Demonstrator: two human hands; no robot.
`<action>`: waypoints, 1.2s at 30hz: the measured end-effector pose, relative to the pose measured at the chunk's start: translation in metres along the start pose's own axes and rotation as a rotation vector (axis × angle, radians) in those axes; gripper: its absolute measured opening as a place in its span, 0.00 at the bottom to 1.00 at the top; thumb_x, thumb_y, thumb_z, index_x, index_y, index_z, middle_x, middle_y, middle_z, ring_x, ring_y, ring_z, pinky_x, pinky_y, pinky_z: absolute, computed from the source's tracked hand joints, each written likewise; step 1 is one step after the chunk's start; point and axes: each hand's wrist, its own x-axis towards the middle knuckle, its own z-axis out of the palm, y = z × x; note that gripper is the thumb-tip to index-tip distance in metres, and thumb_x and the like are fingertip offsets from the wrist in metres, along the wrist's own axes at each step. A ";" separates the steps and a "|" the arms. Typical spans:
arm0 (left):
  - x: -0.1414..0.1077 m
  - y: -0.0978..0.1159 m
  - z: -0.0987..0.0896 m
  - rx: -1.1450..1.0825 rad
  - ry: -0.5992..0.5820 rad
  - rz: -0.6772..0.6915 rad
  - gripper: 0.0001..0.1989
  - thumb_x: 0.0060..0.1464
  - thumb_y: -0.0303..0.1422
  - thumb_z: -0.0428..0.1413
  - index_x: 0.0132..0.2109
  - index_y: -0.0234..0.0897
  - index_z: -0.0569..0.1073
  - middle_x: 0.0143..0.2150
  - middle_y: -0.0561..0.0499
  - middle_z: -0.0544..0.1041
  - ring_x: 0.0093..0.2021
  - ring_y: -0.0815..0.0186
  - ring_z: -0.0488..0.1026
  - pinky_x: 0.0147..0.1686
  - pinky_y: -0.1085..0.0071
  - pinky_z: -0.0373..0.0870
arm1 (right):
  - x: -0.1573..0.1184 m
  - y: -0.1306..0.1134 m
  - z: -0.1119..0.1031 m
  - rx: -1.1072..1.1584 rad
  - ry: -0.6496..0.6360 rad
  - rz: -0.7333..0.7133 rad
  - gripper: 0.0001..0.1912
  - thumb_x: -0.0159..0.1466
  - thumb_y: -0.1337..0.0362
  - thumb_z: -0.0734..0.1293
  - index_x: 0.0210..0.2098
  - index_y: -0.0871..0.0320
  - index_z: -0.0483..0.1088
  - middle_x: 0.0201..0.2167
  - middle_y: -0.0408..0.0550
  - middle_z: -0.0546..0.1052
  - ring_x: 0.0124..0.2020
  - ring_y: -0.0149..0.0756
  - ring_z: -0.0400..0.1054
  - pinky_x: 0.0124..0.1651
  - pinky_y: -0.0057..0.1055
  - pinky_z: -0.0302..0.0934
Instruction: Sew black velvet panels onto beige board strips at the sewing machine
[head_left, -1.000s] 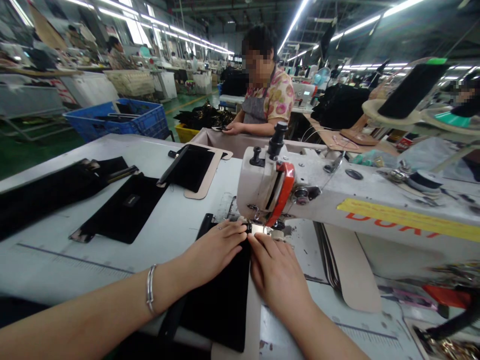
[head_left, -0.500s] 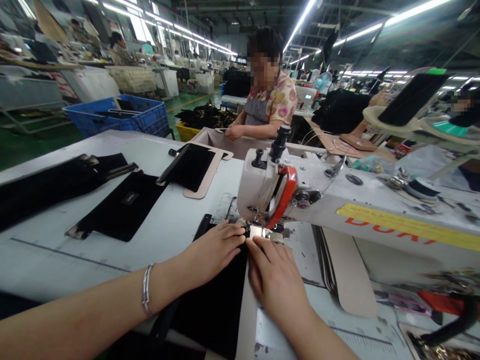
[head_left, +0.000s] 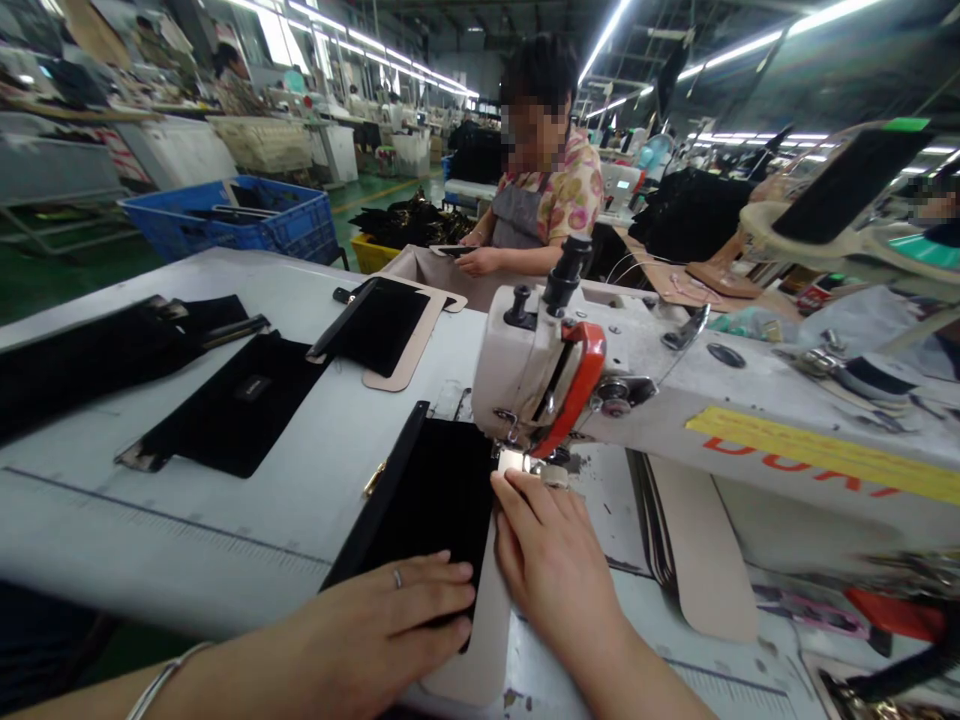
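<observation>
A black fabric panel (head_left: 439, 480) lies over a beige backing piece (head_left: 487, 640), its far right corner at the needle of the sewing machine (head_left: 517, 360). My left hand (head_left: 382, 625), with a ring on it, rests flat on the near part of the black panel, fingers stretched out. Close to the presser foot, my right hand (head_left: 551, 545) lies on the beige edge with its fingers extended and side by side. A dark strip with a gold zipper pull (head_left: 375, 478) runs along the panel's left side.
More black panels (head_left: 240, 400) lie on the table's left, one on a beige piece (head_left: 409, 365). Stacked beige pieces (head_left: 697, 550) sit under the machine arm. A co-worker (head_left: 532, 190) handles a piece beyond the machine. A blue crate (head_left: 232, 225) stands at the back left.
My left hand has moved from beside the presser foot back to the near part of the black panel, uncovering its far end. The right hand stays nearly in place.
</observation>
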 end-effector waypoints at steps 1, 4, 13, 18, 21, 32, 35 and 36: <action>-0.001 -0.001 0.002 -0.013 -0.011 -0.004 0.30 0.55 0.20 0.51 0.64 0.35 0.64 0.67 0.47 0.64 0.68 0.62 0.58 0.69 0.63 0.56 | 0.000 0.000 0.000 0.001 0.003 0.001 0.23 0.69 0.68 0.60 0.63 0.57 0.62 0.55 0.51 0.70 0.52 0.47 0.62 0.54 0.47 0.57; 0.004 -0.008 0.007 -0.045 -0.020 -0.020 0.29 0.54 0.20 0.51 0.63 0.34 0.65 0.67 0.46 0.65 0.68 0.63 0.59 0.68 0.63 0.57 | 0.000 0.000 0.000 0.000 0.009 0.003 0.23 0.69 0.68 0.60 0.63 0.58 0.62 0.55 0.51 0.70 0.51 0.47 0.62 0.54 0.47 0.58; 0.017 -0.020 0.016 -0.059 0.078 0.003 0.24 0.57 0.26 0.52 0.61 0.31 0.67 0.65 0.43 0.67 0.67 0.61 0.59 0.69 0.63 0.56 | 0.000 0.002 0.002 -0.012 0.006 -0.007 0.24 0.68 0.69 0.59 0.63 0.58 0.62 0.55 0.52 0.70 0.51 0.47 0.62 0.54 0.47 0.59; 0.020 -0.026 0.022 -0.024 0.110 -0.010 0.24 0.57 0.24 0.51 0.61 0.30 0.66 0.65 0.43 0.65 0.68 0.60 0.58 0.69 0.62 0.56 | -0.001 0.004 0.004 -0.019 0.015 -0.020 0.23 0.68 0.70 0.59 0.62 0.58 0.62 0.55 0.53 0.70 0.51 0.48 0.62 0.53 0.47 0.59; 0.025 -0.029 0.026 0.009 0.193 -0.034 0.21 0.58 0.22 0.50 0.58 0.31 0.69 0.62 0.44 0.68 0.66 0.60 0.60 0.67 0.62 0.59 | -0.001 0.003 0.003 -0.021 0.014 -0.015 0.23 0.68 0.70 0.59 0.62 0.58 0.62 0.54 0.53 0.70 0.50 0.48 0.62 0.53 0.47 0.60; 0.036 -0.051 0.022 0.081 0.254 -0.017 0.18 0.60 0.22 0.49 0.56 0.31 0.71 0.55 0.44 0.74 0.57 0.60 0.68 0.60 0.61 0.66 | -0.001 0.002 0.000 0.012 -0.002 -0.009 0.24 0.67 0.70 0.61 0.63 0.58 0.61 0.55 0.52 0.70 0.51 0.48 0.61 0.53 0.47 0.60; 0.038 -0.059 0.024 0.072 0.282 -0.009 0.17 0.62 0.23 0.48 0.56 0.31 0.70 0.56 0.45 0.74 0.58 0.60 0.69 0.61 0.61 0.65 | -0.001 0.002 0.001 0.009 -0.002 -0.005 0.24 0.67 0.69 0.61 0.62 0.58 0.62 0.55 0.52 0.70 0.52 0.48 0.61 0.53 0.47 0.59; 0.039 -0.061 0.024 0.076 0.284 -0.011 0.16 0.62 0.23 0.49 0.56 0.31 0.71 0.56 0.45 0.74 0.58 0.61 0.69 0.61 0.62 0.64 | -0.001 0.002 0.002 0.011 0.001 -0.005 0.23 0.67 0.69 0.61 0.62 0.58 0.62 0.55 0.52 0.70 0.52 0.47 0.62 0.53 0.47 0.59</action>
